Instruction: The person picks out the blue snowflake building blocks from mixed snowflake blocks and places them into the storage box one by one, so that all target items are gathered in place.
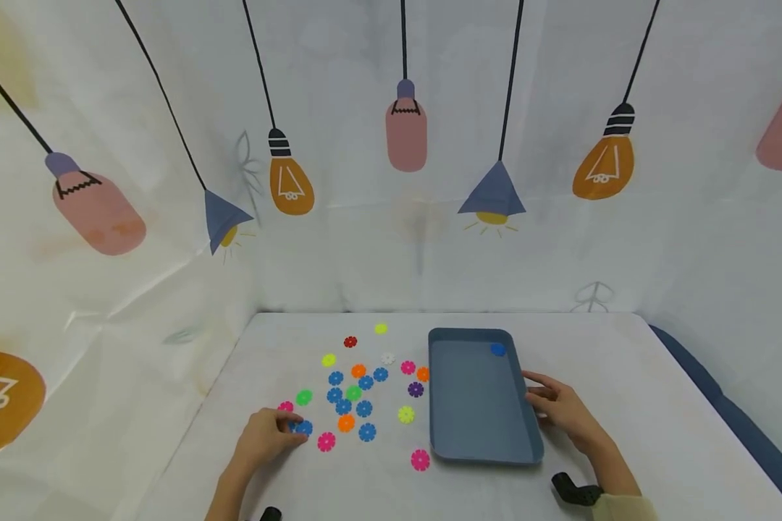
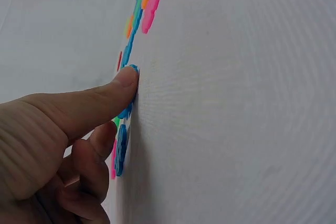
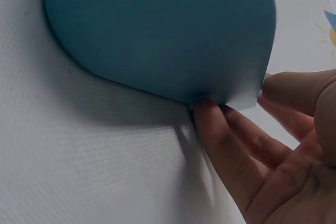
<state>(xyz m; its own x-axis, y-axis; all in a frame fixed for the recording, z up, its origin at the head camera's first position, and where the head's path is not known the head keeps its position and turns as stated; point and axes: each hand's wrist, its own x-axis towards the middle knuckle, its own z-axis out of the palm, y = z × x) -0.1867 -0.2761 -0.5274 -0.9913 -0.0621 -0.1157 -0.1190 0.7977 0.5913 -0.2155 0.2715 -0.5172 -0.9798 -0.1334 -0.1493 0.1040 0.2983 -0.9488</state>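
In the head view my left hand is low at the left of scattered flower-shaped plastic discs, thumb and forefinger at a blue disc. The left wrist view has the thumb on this disc's edge; the forefinger is mostly hidden. A second blue disc lies close by, beside the curled fingers, with a pink disc just beyond. My right hand holds the long right side of a blue-grey tray, thumb and fingertips against its wall and edge. Inside the tray's far end lies one blue disc.
Several discs in blue, orange, green, yellow, red, white and purple spread between left hand and tray. A pink disc lies near the tray's front left corner. The white table meets a lamp-printed cloth behind.
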